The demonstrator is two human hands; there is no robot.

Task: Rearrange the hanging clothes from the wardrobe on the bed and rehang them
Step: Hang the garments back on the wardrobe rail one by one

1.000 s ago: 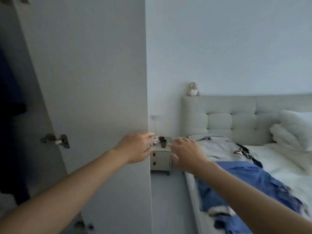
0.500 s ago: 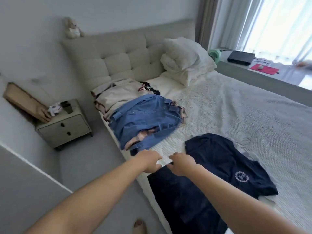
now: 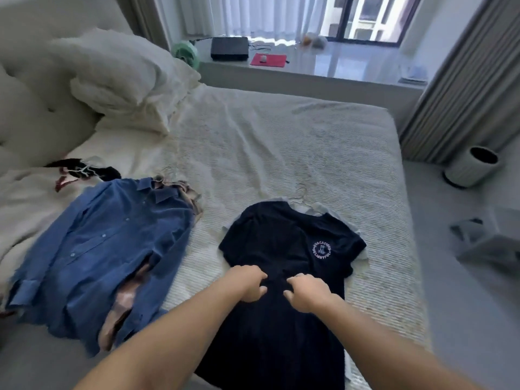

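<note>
Two hands, left hand (image 3: 250, 282) and right hand (image 3: 305, 292), pinch the navy T-shirt (image 3: 281, 249) at lower centre, fingers curled into its cloth, probably to lift or straighten it on the bed (image 3: 295, 142) before rehanging

Navy T-shirt (image 3: 270, 249) with a round white chest logo, laid flat face-up on the bed (image 3: 281, 142), wire hanger (image 3: 302, 197) seen at its collar, blue button-up shirt (image 3: 107, 249) spread to its left over a pinkish garment (image 3: 123, 308), cream garment (image 3: 25, 198) heaped near the headboard
</note>
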